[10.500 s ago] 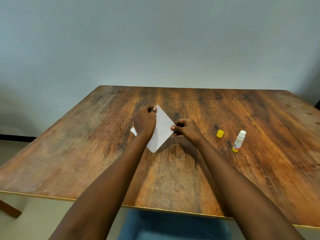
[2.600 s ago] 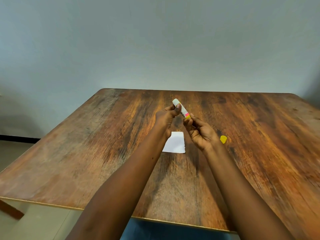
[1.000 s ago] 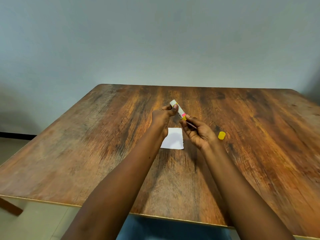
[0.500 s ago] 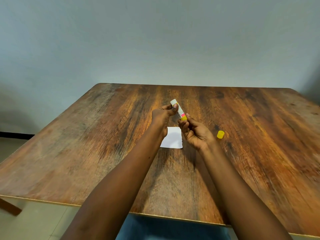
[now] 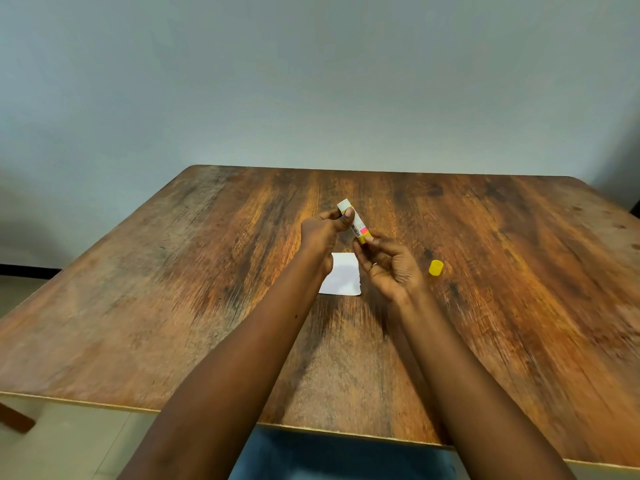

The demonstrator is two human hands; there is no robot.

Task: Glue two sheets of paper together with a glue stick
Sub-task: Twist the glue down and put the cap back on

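Note:
Both hands hold a white glue stick [image 5: 354,221] tilted in the air above the table's middle. My left hand [image 5: 322,233] grips its upper part between thumb and fingers. My right hand [image 5: 389,266] pinches its yellow lower end with the fingertips. The stick's top end is uncapped. Below the hands a white paper [image 5: 343,275] lies flat on the wooden table [image 5: 173,306], partly hidden by my left wrist. The yellow cap [image 5: 436,267] lies on the table to the right of my right hand.
The table's near edge runs across the bottom of the view, with blue cloth below it. A plain pale wall stands behind the far edge. Floor shows at the left.
The paper, held up in both hands 10.5 s ago, now lies on the table. The glue stick has gone from the table into both hands. In the last second my right fingers shifted at its base.

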